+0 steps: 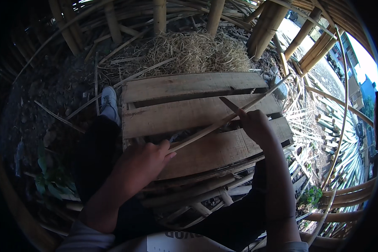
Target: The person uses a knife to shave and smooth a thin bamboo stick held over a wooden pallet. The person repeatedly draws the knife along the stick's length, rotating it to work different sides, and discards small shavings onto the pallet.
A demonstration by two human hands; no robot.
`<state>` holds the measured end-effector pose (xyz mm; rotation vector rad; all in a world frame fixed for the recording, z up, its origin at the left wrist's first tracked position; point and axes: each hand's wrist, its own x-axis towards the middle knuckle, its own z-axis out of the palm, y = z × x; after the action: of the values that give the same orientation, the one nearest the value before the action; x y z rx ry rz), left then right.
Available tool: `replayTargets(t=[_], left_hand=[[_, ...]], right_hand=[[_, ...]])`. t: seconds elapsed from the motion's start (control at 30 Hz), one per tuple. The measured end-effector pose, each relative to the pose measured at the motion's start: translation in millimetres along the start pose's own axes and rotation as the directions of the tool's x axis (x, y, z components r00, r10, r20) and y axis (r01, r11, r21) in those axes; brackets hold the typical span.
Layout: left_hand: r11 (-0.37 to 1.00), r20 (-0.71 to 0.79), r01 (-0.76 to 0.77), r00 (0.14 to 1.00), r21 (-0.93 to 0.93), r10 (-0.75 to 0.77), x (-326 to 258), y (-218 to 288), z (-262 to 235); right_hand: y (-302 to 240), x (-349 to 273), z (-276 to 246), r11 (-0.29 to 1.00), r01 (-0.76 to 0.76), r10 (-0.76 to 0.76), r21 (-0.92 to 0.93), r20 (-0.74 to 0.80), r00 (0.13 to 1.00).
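A long, thin bamboo strip (214, 125) slants across a slatted wooden bench (155, 121), its far end rising past the bench's right side. My left hand (149, 160) is closed around the strip's near end, over the bench's front left part. Beside the strip, further right, my right hand (255, 125) is closed on a knife (229, 103). The knife's blade points up and to the left, close to the strip; whether its edge touches the strip I cannot tell. The knife's handle is hidden in my fist.
Beyond the bench lies a heap of pale shavings (197, 52), with upright bamboo poles (159, 17) behind it. Many cut bamboo poles (348, 151) are piled on the right. My shoe (109, 101) rests on dark, littered ground left of the bench. A bent strip (345, 96) arches at the right.
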<state>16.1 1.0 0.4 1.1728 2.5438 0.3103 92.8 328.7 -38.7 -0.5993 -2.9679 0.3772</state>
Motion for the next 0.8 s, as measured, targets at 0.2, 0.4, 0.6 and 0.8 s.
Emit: replayTargets(t=[0.2,0.4,0.6,0.8], left_hand=[[0.99,-0.091,-0.028,0.995,0.135,0.04,-4,-7,-6],[0.989,-0.091,-0.042,0.994,0.141,0.056,0,-8,3],[0.985,-0.119,-0.065,0.989,0.161,0.085,3,-6,2],[0.987,-0.145,-0.069,0.985,0.148,0.09,2,-10,7]], right_hand=[[21,8,-9,0.95,-0.243,0.236,0.197,0.06,0.97],[2,-12,9,0.97,-0.145,0.162,0.195,-0.072,0.984],[21,-14,33,0.981,0.117,-0.078,0.154,-0.241,0.967],[-27,-10,-13,0.876,-0.335,0.268,0.346,0.228,0.936]])
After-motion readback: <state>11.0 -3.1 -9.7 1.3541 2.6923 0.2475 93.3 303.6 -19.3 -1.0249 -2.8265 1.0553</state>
